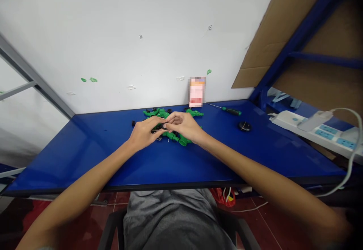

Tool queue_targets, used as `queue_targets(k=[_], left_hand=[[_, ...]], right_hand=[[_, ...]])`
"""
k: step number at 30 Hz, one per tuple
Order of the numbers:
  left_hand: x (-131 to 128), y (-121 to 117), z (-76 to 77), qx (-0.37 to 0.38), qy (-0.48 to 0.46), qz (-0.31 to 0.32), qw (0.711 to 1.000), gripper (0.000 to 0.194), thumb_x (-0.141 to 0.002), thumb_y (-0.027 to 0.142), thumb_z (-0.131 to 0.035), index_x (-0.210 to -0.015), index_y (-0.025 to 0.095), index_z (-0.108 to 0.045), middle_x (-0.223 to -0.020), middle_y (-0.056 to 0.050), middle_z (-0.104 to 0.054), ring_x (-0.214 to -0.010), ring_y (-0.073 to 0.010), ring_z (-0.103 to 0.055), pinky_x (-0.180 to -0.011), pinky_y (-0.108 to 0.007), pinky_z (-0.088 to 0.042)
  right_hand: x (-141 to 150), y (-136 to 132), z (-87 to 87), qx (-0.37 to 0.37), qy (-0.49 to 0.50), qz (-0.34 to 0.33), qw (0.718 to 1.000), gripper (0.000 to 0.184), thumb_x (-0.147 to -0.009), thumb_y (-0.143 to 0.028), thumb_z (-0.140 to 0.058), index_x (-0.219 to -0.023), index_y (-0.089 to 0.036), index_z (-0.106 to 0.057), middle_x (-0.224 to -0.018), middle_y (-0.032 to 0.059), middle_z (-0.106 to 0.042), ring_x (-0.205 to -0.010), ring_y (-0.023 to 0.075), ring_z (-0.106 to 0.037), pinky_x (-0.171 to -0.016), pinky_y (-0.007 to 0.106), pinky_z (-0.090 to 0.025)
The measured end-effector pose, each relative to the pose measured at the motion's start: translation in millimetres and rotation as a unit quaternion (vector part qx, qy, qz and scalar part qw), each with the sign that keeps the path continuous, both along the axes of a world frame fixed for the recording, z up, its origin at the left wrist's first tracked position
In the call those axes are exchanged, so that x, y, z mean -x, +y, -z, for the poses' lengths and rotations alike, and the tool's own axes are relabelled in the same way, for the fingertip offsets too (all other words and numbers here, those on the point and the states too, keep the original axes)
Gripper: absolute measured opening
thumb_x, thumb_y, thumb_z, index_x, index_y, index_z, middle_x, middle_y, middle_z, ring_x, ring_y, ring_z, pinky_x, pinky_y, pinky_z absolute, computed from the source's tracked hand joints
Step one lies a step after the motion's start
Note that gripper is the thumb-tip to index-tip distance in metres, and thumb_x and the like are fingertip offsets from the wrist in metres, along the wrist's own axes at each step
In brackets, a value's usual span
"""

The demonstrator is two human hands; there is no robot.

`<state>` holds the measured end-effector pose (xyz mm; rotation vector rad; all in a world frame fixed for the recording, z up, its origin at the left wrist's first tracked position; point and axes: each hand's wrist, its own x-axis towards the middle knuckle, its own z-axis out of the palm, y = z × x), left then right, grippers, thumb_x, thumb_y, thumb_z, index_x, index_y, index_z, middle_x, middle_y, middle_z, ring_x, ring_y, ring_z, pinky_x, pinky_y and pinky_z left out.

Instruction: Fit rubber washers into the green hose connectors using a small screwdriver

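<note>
From where I stand, the only thing that looks printed is a pink and orange card (196, 92) propped against the white wall (170, 61), and it is too blurred to read. One person sits at the blue counter (85, 148), both bare hands together over a cluster of green fittings (171, 136). I count at least four of those, but the hands cover some, so the total is unsure. Black rings and bits lie among them, and one black piece (133, 123) sits just left of the left hand (144, 133).

The right hand (185, 124) has thumb and forefinger pinched on a small dark piece (164, 127), held just above the middle of the cluster. The left hand's fingers meet it there, though I cannot tell whether they grip it too.

Off to the right lie one green-and-black screwdriver (232, 111), its shaft toward the card, and one round black object (244, 126). Beyond them is one white power strip (307, 129) with blue sockets and a white cable (356, 148). Two screws (210, 27) and three green flakes (93, 79) dot the wall.
</note>
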<state>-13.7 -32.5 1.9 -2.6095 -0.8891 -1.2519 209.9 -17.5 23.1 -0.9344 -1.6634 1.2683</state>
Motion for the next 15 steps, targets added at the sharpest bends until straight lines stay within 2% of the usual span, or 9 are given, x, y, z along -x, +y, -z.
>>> queue_targets(k=[3, 5, 7, 10, 12, 15], left_hand=[[-1, 0, -0.6, -0.023, -0.018, 0.000, 1.000, 0.021, -0.105, 0.033, -0.074, -0.121, 0.019, -0.074, -0.115, -0.010, -0.085, -0.099, -0.0195, -0.082, -0.084, -0.027, -0.064], [-1, 0, -2.9, -0.029, -0.031, 0.004, 0.999, 0.023, -0.103, 0.034, -0.077, -0.120, 0.019, -0.075, -0.112, -0.010, -0.085, -0.096, -0.0190, -0.082, -0.082, -0.027, -0.063], [-1, -1, -5.9, -0.024, -0.042, 0.003, 0.999, 0.024, -0.102, 0.035, -0.079, -0.119, 0.019, -0.075, -0.108, -0.009, -0.085, -0.091, -0.0180, -0.081, -0.076, -0.026, -0.062], [-1, -1, -9.1, -0.012, -0.052, -0.016, 0.998, 0.025, -0.102, 0.037, -0.079, -0.118, 0.018, -0.075, -0.103, -0.008, -0.085, -0.083, -0.0165, -0.079, -0.068, -0.024, -0.059], [-1, -1, -9.2, -0.015, -0.045, -0.023, 0.999, 0.024, -0.103, 0.037, -0.077, -0.118, 0.018, -0.075, -0.103, -0.007, -0.085, -0.084, -0.0166, -0.080, -0.068, -0.024, -0.059], [1, -1, -7.5, -0.032, -0.012, -0.017, 0.999, 0.022, -0.105, 0.034, -0.074, -0.121, 0.019, -0.074, -0.112, -0.008, -0.085, -0.096, -0.0176, -0.081, -0.070, -0.023, -0.059]], right_hand=[[2, -3, 4.2, -0.080, -0.018, 0.031, 0.996, 0.023, -0.081, -0.034, -0.087, -0.091, -0.020, -0.072, -0.082, 0.0042, -0.079, -0.077, 0.0192, -0.077, -0.075, 0.034, -0.066], [1, -3, 3.9, -0.101, -0.026, 0.030, 0.994, 0.023, -0.084, -0.036, -0.085, -0.095, -0.020, -0.074, -0.085, 0.0046, -0.080, -0.079, 0.0198, -0.079, -0.076, 0.034, -0.065], [0, -1, 1.0, -0.077, -0.015, 0.001, 0.997, 0.027, -0.083, -0.039, -0.087, -0.097, -0.019, -0.075, -0.084, 0.0044, -0.080, -0.076, 0.0195, -0.078, -0.075, 0.034, -0.066], [-3, 2, -4.7, -0.019, 0.023, -0.049, 0.998, 0.039, -0.074, -0.042, -0.096, -0.098, -0.018, -0.076, -0.083, 0.0038, -0.080, -0.074, 0.0187, -0.078, -0.076, 0.034, -0.067], [-4, 3, -6.7, 0.006, 0.040, -0.055, 0.998, 0.044, -0.068, -0.042, -0.100, -0.098, -0.019, -0.077, -0.083, 0.0037, -0.079, -0.075, 0.0187, -0.078, -0.076, 0.034, -0.068], [-4, 4, -6.3, 0.023, 0.036, -0.039, 0.998, 0.042, -0.065, -0.038, -0.102, -0.092, -0.019, -0.076, -0.081, 0.0032, -0.078, -0.074, 0.0179, -0.077, -0.072, 0.031, -0.067]])
